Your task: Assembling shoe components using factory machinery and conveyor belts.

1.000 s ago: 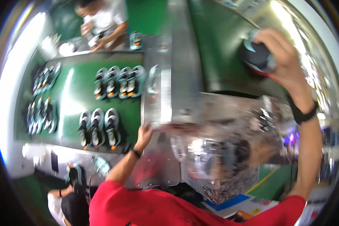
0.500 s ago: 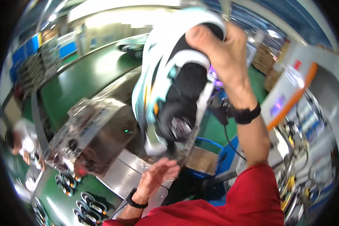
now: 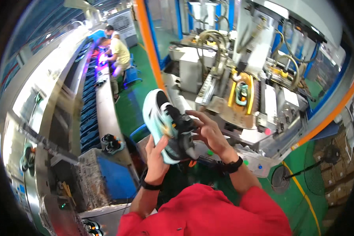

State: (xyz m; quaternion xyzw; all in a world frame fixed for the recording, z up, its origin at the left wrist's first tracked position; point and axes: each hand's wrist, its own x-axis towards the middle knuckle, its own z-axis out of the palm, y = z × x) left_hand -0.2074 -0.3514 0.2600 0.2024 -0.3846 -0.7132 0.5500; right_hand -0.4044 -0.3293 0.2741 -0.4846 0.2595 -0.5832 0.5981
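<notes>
Sneaker point(image 3: 167, 126) heel hidden under left hand point(image 3: 157, 157).

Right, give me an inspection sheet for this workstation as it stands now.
Surface: grey machine bed ahead of the person; green floor below.
Job's things: one white, mint and black sneaker, held up in the air.
Clutter: a pair of dark shoes on the long conveyor; more shoes at the lower edge.
Hands: left hand supports the sole from below; right hand grips the upper.
Cables: hoses and wires looped over the machine.
Surroundings: two people working far along the line; floor fan at right.
</notes>
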